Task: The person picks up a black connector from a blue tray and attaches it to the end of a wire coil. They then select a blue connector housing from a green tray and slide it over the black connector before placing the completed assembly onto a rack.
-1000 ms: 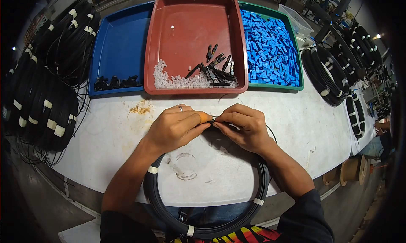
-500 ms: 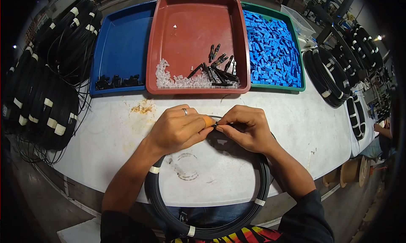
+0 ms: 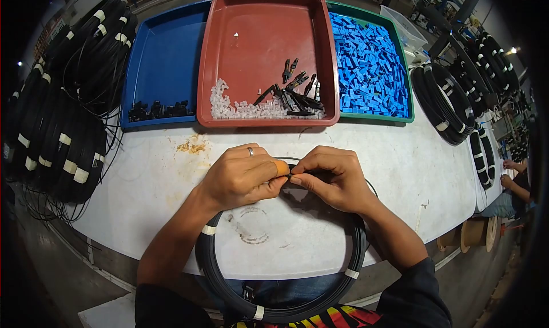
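My left hand [image 3: 243, 176], with a ring and an orange wrap on one finger, is closed in a pinch near the middle of the table. Facing it, my right hand [image 3: 334, 179] pinches with thumb and forefinger. Between the fingertips is a thin dark piece, apparently the end of the black cable [image 3: 289, 175]; most of it is hidden by my fingers. A coil of black cable [image 3: 206, 259], bound with white tape, rests against the table's front edge and my lap, below my forearms. Its far side passes behind both hands.
Beyond the hands stand a blue tray [image 3: 163, 54] with black parts, a red tray [image 3: 266, 36] with clear pieces and black connectors, and a green tray [image 3: 409, 99] of blue clips. Cable coils [image 3: 63, 139] are stacked left; more coils [image 3: 443, 105] lie right. Another person's hand [image 3: 508, 181] shows far right.
My fingertips have shifted slightly down and left, still pinching close together. At the far right, the other person's hands and arm have come further into view.
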`<control>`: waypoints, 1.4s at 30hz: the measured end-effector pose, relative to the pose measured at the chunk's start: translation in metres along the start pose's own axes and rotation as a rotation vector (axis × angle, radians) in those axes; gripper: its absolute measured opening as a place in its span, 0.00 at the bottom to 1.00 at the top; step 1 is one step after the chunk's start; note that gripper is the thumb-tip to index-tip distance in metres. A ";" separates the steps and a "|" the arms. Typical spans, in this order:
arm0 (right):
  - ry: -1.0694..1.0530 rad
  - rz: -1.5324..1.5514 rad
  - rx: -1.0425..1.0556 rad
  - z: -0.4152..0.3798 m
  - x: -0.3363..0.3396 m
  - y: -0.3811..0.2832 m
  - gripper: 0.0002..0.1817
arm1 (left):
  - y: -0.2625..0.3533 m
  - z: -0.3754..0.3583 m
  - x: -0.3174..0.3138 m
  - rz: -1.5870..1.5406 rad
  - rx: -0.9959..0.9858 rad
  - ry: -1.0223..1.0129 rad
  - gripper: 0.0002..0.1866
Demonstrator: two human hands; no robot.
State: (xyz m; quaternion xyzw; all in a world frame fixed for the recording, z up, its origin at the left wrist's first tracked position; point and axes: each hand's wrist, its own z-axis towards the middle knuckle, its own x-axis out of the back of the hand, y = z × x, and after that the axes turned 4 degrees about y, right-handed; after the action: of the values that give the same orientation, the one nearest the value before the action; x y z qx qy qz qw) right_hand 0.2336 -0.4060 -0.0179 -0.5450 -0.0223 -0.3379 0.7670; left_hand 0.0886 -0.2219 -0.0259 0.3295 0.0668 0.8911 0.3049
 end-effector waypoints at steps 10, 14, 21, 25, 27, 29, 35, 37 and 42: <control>0.146 -0.072 0.104 -0.004 -0.005 0.001 0.15 | -0.003 -0.004 0.004 -0.052 0.173 0.028 0.09; 0.158 -0.156 0.199 -0.004 -0.005 0.000 0.15 | 0.000 -0.002 0.004 -0.069 0.178 0.025 0.08; 0.113 -0.254 0.253 -0.004 -0.005 -0.005 0.13 | 0.003 0.000 0.005 -0.095 0.197 -0.043 0.09; 0.088 -0.244 0.189 -0.007 -0.005 -0.005 0.12 | 0.004 0.000 0.006 -0.103 0.220 -0.054 0.09; 0.090 -0.247 0.200 -0.007 -0.006 -0.004 0.12 | 0.005 0.000 0.006 -0.105 0.232 -0.057 0.10; 0.093 -0.249 0.210 -0.007 -0.006 -0.003 0.12 | 0.006 -0.001 0.006 -0.107 0.244 -0.060 0.10; 0.100 -0.276 0.305 -0.007 -0.006 0.000 0.12 | 0.005 -0.002 0.004 -0.088 0.238 -0.026 0.10; 0.083 -0.312 0.357 -0.006 -0.006 0.000 0.13 | 0.008 0.002 0.008 -0.195 0.317 -0.015 0.09; 0.101 -0.349 0.380 -0.007 -0.005 0.003 0.15 | 0.000 -0.006 0.003 -0.231 0.286 0.013 0.06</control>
State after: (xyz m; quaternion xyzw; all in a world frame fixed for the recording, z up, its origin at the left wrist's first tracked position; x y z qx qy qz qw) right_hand 0.2292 -0.4087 -0.0248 -0.3617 -0.1408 -0.4815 0.7859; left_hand 0.0823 -0.2194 -0.0289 0.3538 0.2322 0.8337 0.3547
